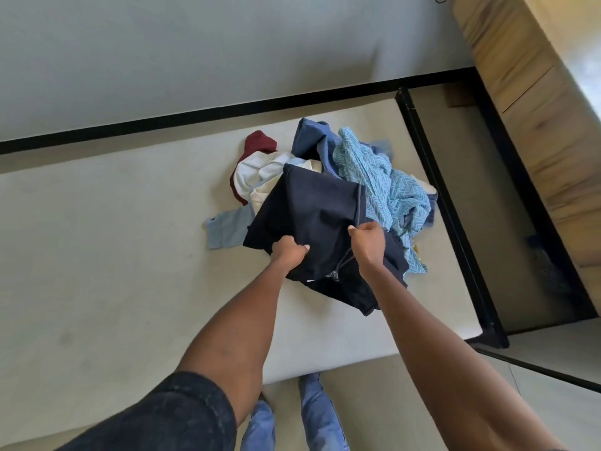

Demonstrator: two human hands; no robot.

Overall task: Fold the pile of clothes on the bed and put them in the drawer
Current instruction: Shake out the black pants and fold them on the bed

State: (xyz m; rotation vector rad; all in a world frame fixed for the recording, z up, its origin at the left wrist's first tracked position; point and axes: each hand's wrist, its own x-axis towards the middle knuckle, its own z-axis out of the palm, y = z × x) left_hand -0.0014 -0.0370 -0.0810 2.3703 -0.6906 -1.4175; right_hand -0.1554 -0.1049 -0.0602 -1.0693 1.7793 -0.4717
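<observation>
- A dark navy garment (312, 216) is gripped by both hands at the near side of a pile of clothes (328, 190) lying on the bed (113, 255).
- The left hand (289, 250) is clenched into the navy fabric, its fingers curled round a bunched fold near the garment's lower edge.
- The right hand (367, 242) is closed on the same garment just to the right, the cloth pinched between thumb and fingers beside a seam.
- The two hands are held near each other but apart, with dark fabric stretched between them.
- A light blue patterned shirt (383, 190) is heaped on the right of the pile, touching the navy garment.
- A blue piece (312, 138) is seen at the far side, a white one (260, 174) and a dark red one (258, 141) on the left.
- A pale blue sleeve (227, 229) is spread flat on the mattress, sticking out from under the pile on its left.
- The bed is edged by a black frame (448, 216), and a wooden cabinet (536, 125) stands beyond it on the right.
- Blue jeans (312, 415) are visible at the foot of the view, beside the mattress edge.
</observation>
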